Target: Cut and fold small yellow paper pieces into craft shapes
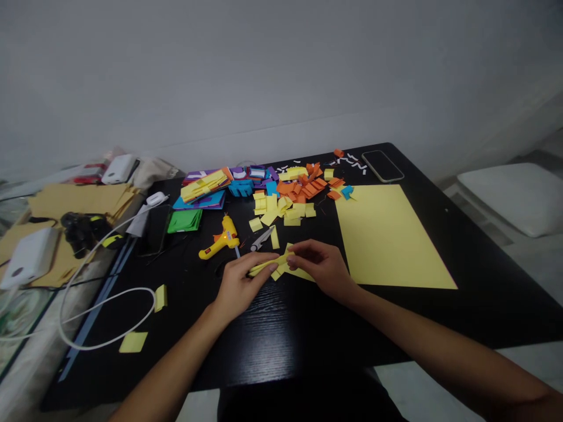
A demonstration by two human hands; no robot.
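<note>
Both hands (pixel 281 272) on yellow paper piece (pixel 281 266); no legible writing.

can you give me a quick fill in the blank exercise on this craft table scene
1. Both hands, left hand and right hand, hold a folded paper piece coloured ____.
2. The glue gun lies to the ____ of the scissors.
3. The large yellow sheet lies on a table coloured ____.
4. The phone lies ____ the large sheet, nearer the wall.

Missing words: yellow; left; black; beyond

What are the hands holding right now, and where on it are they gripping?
Both hold a yellow paper piece: left hand pinches its left end, right hand its right part, just above the black table.
</note>
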